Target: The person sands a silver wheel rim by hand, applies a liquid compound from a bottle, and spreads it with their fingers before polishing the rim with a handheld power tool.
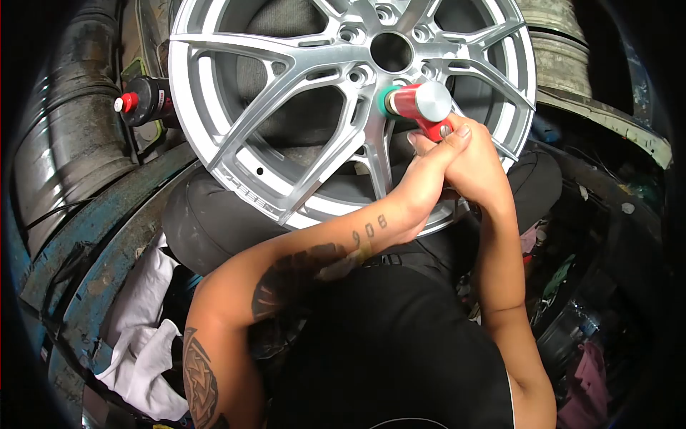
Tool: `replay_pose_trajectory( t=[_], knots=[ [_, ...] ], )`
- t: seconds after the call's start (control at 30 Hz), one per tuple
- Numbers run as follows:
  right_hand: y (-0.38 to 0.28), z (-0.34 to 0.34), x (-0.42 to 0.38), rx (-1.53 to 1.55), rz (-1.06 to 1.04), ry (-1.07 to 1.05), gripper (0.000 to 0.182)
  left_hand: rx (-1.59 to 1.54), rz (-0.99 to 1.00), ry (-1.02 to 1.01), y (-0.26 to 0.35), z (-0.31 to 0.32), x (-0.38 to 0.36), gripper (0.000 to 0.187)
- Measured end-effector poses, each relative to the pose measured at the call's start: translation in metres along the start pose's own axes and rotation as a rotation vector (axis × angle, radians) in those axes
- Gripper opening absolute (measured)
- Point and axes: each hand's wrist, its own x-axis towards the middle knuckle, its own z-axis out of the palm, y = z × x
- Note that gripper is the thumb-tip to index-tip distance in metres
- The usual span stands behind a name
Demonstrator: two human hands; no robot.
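A silver multi-spoke alloy wheel [314, 61] rests across my lap, tilted towards me. My right hand [480, 161] is wrapped around the handle of a small red polisher [421, 104] with a silver round cap. The tool's green pad [386, 102] touches a spoke just below the wheel's centre hole. My left hand [429, 168] is closed at the same handle, pressed against the right hand, its thumb lying over the grip. Most of the handle and several fingers are hidden by the hands.
A black bottle with a red cap [146, 106] lies left of the wheel. White cloth [139, 357] hangs at lower left, near worn blue metal edges [93, 314]. Large metal cylinders [68, 121] stand behind. A pinkish cloth [587, 382] and clear plastic [572, 325] lie at lower right.
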Motion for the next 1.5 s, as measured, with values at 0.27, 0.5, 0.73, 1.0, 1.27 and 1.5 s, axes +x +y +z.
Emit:
replay_pose_trajectory(
  t=[0.27, 0.5, 0.73, 1.0, 1.27, 1.5],
  knots=[
    [0.011, -0.008, -0.042, -0.071, -0.009, -0.274, 0.028, -0.135, -0.186, -0.157, -0.049, -0.010, -0.027, 0.078],
    [0.005, -0.014, -0.072, -0.131, 0.043, -0.312, 0.026, -0.184, -0.293, -0.275, -0.067, -0.009, -0.049, 0.086],
    [-0.001, -0.014, -0.054, -0.189, -0.049, -0.284, 0.024, -0.275, -0.198, -0.233, -0.055, -0.007, -0.040, 0.076],
    [-0.007, -0.011, -0.013, -0.114, -0.089, -0.226, 0.026, -0.277, -0.029, -0.122, -0.029, -0.004, -0.014, 0.074],
    [-0.006, -0.008, 0.010, -0.114, -0.147, -0.159, 0.025, -0.267, 0.096, -0.066, -0.019, -0.007, 0.009, 0.075],
    [-0.007, -0.008, 0.033, -0.057, -0.083, -0.034, 0.032, -0.124, 0.071, -0.132, 0.018, -0.009, 0.027, 0.068]
  ],
)
